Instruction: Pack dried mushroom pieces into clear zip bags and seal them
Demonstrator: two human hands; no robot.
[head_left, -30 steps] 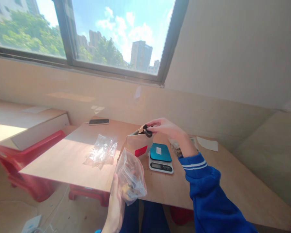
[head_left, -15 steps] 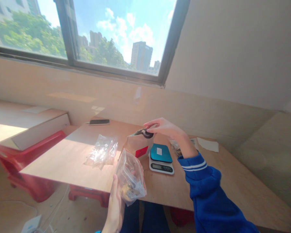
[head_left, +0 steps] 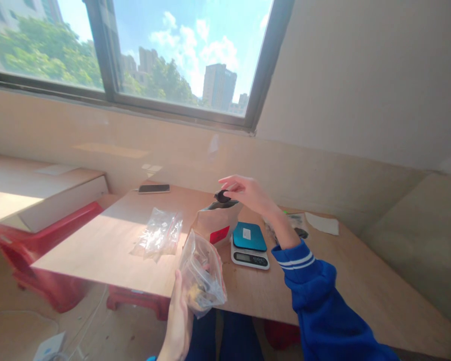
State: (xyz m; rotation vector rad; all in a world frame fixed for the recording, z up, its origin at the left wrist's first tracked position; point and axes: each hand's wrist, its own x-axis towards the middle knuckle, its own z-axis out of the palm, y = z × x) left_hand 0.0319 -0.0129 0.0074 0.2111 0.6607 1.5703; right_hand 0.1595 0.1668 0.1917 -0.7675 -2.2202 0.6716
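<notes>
My left hand [head_left: 178,321] holds a clear zip bag [head_left: 202,275] with small brown pieces in it, low at the table's near edge. My right hand [head_left: 246,193] pinches a small dark piece [head_left: 221,196] just above the mouth of a standing brown paper pouch [head_left: 218,222] with a red label. A small kitchen scale [head_left: 249,244] with a blue top stands right of the pouch, nothing on it.
A pile of empty clear bags [head_left: 158,233] lies left of the pouch. A phone [head_left: 154,188] rests at the far edge of the wooden table [head_left: 361,286]. A white paper [head_left: 322,223] and dark bits lie behind my right arm. Red stools [head_left: 41,250] stand at left.
My right hand dipped to the pouch's mouth, then rose a little with the dark piece between its fingers. My left hand and the clear bag stayed put.
</notes>
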